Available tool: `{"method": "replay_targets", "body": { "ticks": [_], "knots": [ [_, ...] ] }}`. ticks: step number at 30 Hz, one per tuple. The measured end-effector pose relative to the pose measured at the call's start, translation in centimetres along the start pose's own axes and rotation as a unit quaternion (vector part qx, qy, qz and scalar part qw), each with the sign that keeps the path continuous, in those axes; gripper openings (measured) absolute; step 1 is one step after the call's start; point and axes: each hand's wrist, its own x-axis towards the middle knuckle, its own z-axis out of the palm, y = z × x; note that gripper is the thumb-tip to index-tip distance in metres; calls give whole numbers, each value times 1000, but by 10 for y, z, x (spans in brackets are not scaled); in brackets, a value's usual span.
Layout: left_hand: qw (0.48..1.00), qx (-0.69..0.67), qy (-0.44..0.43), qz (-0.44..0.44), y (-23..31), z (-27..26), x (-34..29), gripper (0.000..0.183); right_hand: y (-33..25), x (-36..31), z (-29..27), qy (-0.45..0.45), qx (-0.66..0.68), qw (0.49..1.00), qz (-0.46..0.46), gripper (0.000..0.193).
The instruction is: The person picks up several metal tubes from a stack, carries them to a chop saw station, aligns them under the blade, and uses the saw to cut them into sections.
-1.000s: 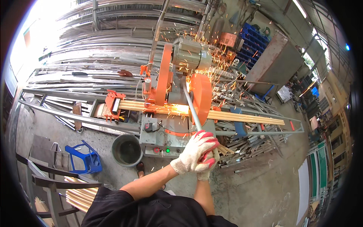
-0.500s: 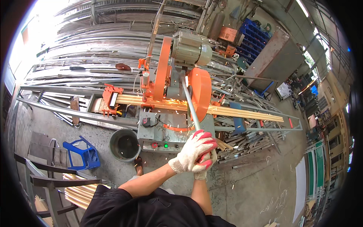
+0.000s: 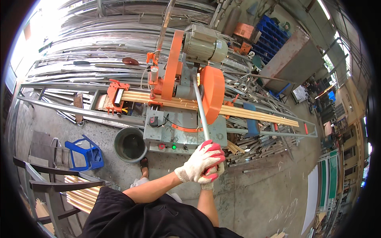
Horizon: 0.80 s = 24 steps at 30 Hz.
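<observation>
Grey lever [image 3: 201, 113] ends unseen where left hand [image 3: 199, 162] and obscured right hand [image 3: 219, 169] grip it

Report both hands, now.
Left hand: gloved, closed on the grey lever.
Right hand: gloved, below the left and mostly hidden; its grip cannot be told.

- The gloves [image 3: 201, 162] are cream and red.
- The blade cover [image 3: 214, 95] is orange.
- The bars [image 3: 262, 116] are golden.
- At the machine's [image 3: 188, 138] front edge, a lamp [image 3: 174, 147] is green.
</observation>
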Motion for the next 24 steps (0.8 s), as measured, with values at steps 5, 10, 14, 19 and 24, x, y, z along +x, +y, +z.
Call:
{"method": "replay_targets", "body": {
  "ticks": [5, 10, 14, 19, 24],
  "knots": [
    [1000, 2, -29, -10, -4, 5, -10, 66, 16, -8, -6, -2, 36, 999, 18, 32],
    [999, 1, -41, -4, -12, 8, -19, 67, 7, -8, -1, -11, 15, 1000, 24, 33],
    [998, 4, -61, 10, -16, 8, -23, 68, 5, -11, -6, -18, -5, 999, 29, 33],
    [991, -14, -130, 15, -22, -11, -44, 68, 9, -40, -9, -40, -70, 995, 55, 35],
    [990, -19, -139, 6, -40, -82, -15, 68, -60, 25, 34, -17, -34, 994, -105, 48]
  ]
}}
